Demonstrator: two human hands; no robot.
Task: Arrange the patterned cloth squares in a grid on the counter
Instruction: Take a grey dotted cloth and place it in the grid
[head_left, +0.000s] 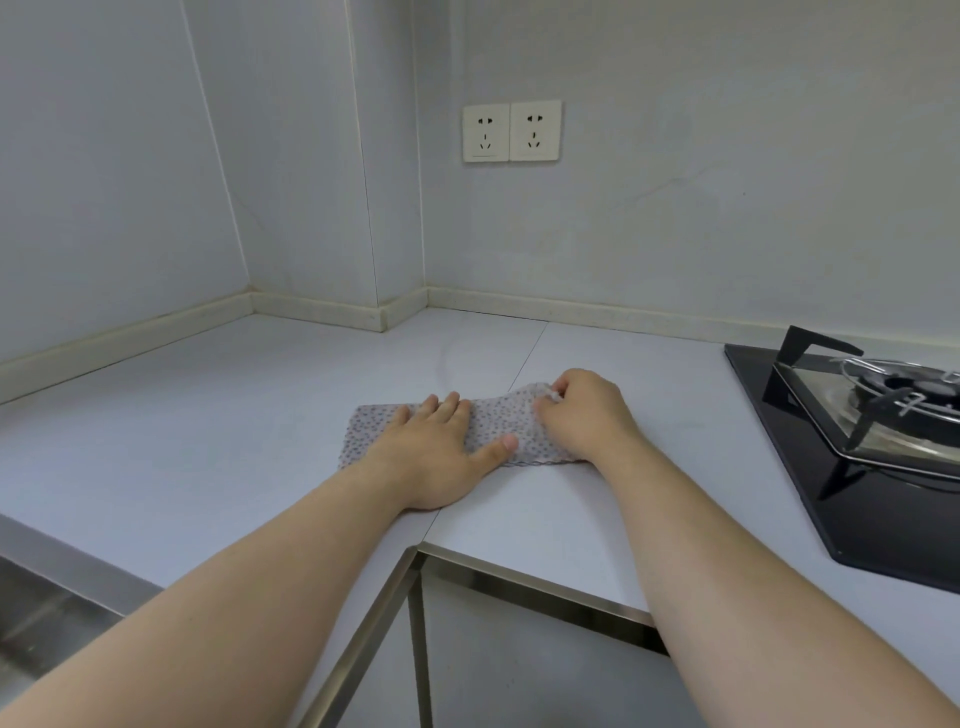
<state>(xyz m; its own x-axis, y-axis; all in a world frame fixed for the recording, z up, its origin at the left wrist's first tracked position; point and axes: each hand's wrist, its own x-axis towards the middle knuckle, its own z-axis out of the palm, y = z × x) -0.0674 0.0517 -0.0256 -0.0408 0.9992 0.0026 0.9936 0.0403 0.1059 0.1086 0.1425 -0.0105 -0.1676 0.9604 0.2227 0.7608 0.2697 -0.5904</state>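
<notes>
Head view: flat left hand (441, 441) pins the grey dotted cloth stack (498, 423) while the right hand (576, 410) pinches its top corner, likely peeling one square off to lay out next.

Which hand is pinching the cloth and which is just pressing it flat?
The right hand pinches the far right corner of the patterned cloth, lifting it slightly. The left hand lies open, palm down, pressing the cloth onto the counter.
</notes>
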